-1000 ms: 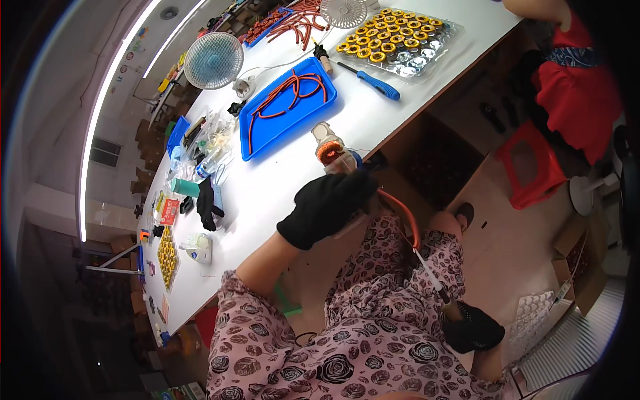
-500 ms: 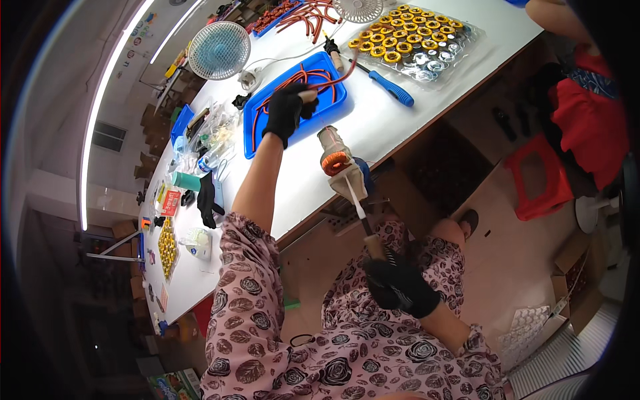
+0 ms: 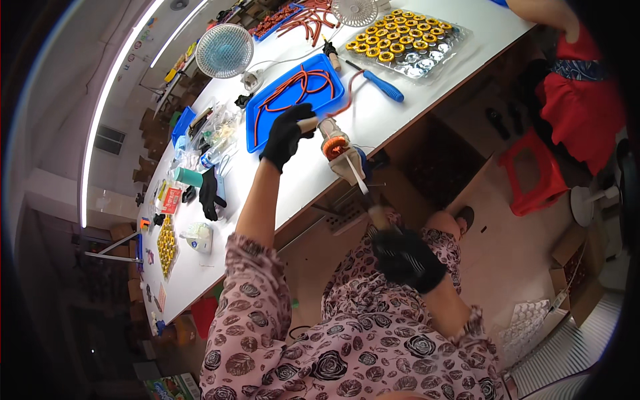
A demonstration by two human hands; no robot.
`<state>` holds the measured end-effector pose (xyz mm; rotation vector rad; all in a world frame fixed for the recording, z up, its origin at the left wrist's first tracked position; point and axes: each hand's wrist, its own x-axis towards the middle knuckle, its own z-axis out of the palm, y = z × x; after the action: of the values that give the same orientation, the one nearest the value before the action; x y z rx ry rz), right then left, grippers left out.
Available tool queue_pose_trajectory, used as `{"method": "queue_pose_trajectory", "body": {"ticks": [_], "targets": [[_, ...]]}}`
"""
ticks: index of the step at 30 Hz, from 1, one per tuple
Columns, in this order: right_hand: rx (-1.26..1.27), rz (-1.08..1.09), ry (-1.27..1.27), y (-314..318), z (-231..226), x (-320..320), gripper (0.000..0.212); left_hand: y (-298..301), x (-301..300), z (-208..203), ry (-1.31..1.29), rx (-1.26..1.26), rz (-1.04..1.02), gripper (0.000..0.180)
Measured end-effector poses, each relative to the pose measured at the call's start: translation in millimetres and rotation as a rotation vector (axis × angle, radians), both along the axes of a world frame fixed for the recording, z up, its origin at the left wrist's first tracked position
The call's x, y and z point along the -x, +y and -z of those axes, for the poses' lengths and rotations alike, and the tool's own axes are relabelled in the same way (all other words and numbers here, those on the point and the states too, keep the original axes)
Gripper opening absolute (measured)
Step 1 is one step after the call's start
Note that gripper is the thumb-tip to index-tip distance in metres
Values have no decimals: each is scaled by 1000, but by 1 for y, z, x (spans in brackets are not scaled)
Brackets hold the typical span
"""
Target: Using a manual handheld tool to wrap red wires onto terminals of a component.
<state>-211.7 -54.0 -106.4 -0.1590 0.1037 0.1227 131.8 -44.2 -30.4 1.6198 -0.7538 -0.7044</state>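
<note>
My left hand (image 3: 288, 137), in a black glove with light fingertips, is closed on a red-brown wire (image 3: 351, 98) just above the blue tray. The wire's loose length curves up to the right. Close by at the table edge, a copper-orange wound ring (image 3: 335, 148) sits in a clamp (image 3: 348, 167) wrapped in pale material. My right hand (image 3: 408, 259), also black-gloved, grips a hand tool (image 3: 380, 217) with a wooden handle and pale narrow shaft. That shaft points up at the ring and clamp; its tip cannot be made out.
A blue tray (image 3: 252, 133) holds more wires. Beyond lie a blue-handled tool (image 3: 385, 87), a wooden-handled tool (image 3: 333, 59) and a pack of yellow rings (image 3: 400, 39). A fan (image 3: 225, 51) stands at the far left. Another person in red (image 3: 577, 110) is at the right, near a red stool (image 3: 533, 177).
My left hand has come down and nearer the clamp, bringing the wire out over the table beside the tray. My right hand and its tool have shifted slightly up and right.
</note>
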Motion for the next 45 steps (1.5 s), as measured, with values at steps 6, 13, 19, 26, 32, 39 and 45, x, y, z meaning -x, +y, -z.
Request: {"method": "queue_pose_trajectory", "body": {"ticks": [6,13,19,26,32,39,45], "targets": [[-56,18,72,22,-10,152,21,59,115,-28,-1347,35,344,34],[1899,668,680,32,2,119,54,11,125,-54,-1786,-33,383,47],[594,191,275,15,-7,29,21,-70,23,-80,-959,161,60,18],[-57,196,-65,26,-38,-82,16,-34,-48,29,192,1,-112,14],[11,-10,25,-4,-20,-44,12,-19,-45,47,325,-13,-60,9],[68,-70,101,13,-8,75,12,32,50,-30,-473,86,60,45],[300,-65,472,22,-26,170,23,46,148,-27,-1296,-149,506,35]]}}
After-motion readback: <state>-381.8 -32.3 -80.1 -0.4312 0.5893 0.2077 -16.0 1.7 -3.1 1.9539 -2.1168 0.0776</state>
